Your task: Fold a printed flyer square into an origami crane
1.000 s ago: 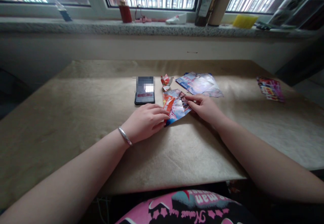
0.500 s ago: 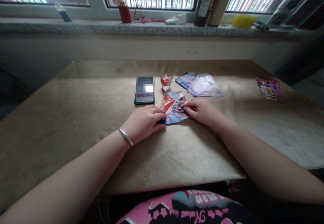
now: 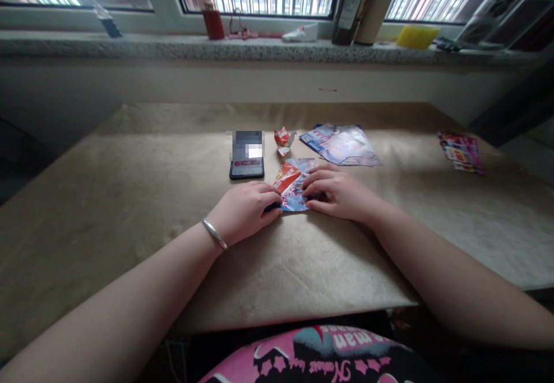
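A creased sheet of printed paper [image 3: 294,198], light blue with an orange folded section, lies on the table between my hands. My left hand [image 3: 249,210], with a silver bangle on the wrist, holds the sheet's left edge, its fingers curved together and the thumb lower down. Over the right part of the paper, my right hand [image 3: 335,192] rests with its fingers apart, hiding that edge. Just beyond the sheet stands a small folded red and white paper shape [image 3: 283,141]. A phone [image 3: 247,166] lies to its left, its screen partly blurred.
Several printed sheets [image 3: 341,142] lie in a pile behind my right hand. Pink and purple printed papers [image 3: 462,152] are farther right on the table [image 3: 173,210]. A red container [image 3: 213,22], a dark jar [image 3: 352,8] and a yellow object [image 3: 418,36] line the windowsill.
My right hand has moved slightly left and spread over the sheet, covering more of its right side. My left hand has stayed almost still at the left edge.
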Action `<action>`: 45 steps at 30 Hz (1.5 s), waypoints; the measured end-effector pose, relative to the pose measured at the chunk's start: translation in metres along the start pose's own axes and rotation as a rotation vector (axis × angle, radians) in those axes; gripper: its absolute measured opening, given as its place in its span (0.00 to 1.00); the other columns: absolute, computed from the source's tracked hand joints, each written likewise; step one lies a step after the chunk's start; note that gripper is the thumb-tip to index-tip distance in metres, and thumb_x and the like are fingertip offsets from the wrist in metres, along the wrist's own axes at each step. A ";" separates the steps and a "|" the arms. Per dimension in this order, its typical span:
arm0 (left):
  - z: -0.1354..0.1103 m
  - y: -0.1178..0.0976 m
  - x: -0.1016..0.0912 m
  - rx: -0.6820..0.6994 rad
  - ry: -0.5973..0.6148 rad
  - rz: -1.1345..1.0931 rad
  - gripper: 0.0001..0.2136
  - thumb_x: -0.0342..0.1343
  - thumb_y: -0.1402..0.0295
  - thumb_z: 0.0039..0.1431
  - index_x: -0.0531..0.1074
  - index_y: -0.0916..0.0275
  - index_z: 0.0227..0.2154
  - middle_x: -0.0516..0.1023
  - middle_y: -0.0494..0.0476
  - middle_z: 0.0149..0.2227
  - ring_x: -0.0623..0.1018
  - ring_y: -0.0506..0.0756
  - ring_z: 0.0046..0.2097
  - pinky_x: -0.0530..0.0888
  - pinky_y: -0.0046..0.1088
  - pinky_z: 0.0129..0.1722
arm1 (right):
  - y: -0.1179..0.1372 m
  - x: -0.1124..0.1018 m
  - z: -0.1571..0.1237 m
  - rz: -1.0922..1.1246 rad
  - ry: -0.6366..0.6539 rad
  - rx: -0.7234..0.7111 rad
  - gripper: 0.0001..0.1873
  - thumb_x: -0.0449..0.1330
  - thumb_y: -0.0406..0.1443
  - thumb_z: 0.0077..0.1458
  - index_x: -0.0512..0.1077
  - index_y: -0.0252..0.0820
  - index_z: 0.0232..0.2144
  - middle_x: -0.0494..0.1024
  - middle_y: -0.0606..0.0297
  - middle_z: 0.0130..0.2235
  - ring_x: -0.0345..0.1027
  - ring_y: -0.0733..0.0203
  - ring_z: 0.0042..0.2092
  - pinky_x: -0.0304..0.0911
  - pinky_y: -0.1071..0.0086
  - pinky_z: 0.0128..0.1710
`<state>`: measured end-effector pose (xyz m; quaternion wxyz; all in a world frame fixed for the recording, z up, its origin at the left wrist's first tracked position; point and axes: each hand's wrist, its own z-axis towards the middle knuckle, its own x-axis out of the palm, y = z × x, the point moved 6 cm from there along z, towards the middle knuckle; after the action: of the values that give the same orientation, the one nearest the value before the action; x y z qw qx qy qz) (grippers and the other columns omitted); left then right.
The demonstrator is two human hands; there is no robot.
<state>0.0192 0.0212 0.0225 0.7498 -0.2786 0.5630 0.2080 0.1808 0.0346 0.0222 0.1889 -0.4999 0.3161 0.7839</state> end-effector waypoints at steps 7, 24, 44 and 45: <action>0.000 0.002 -0.001 0.004 -0.017 -0.009 0.11 0.48 0.68 0.62 0.76 0.63 0.35 0.77 0.56 0.41 0.76 0.54 0.42 0.73 0.32 0.45 | 0.005 0.002 -0.001 0.019 0.046 -0.089 0.17 0.62 0.42 0.49 0.75 0.42 0.42 0.76 0.60 0.45 0.64 0.55 0.51 0.58 0.59 0.54; -0.002 -0.001 0.006 0.118 0.003 -0.053 0.13 0.49 0.68 0.61 0.73 0.58 0.46 0.74 0.54 0.50 0.73 0.54 0.51 0.70 0.34 0.52 | 0.002 -0.004 -0.001 0.007 0.077 -0.024 0.06 0.56 0.35 0.53 0.73 0.42 0.27 0.77 0.62 0.32 0.69 0.61 0.35 0.61 0.67 0.40; -0.002 -0.011 0.002 0.140 0.023 0.058 0.19 0.51 0.69 0.59 0.65 0.61 0.54 0.74 0.61 0.49 0.75 0.55 0.48 0.74 0.33 0.46 | -0.035 -0.003 -0.010 0.260 0.141 0.425 0.13 0.55 0.43 0.53 0.70 0.40 0.25 0.66 0.70 0.21 0.54 0.69 0.23 0.48 0.73 0.22; -0.002 -0.012 0.002 0.134 0.031 0.054 0.21 0.52 0.70 0.58 0.63 0.60 0.55 0.74 0.61 0.49 0.75 0.56 0.47 0.74 0.32 0.45 | -0.036 -0.002 -0.010 0.262 0.133 0.424 0.13 0.55 0.42 0.53 0.70 0.40 0.25 0.66 0.70 0.21 0.54 0.69 0.23 0.49 0.73 0.23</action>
<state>0.0258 0.0112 0.0226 0.7521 -0.2155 0.5945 0.1858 0.2103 0.0543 0.0103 0.1651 -0.4543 0.5470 0.6835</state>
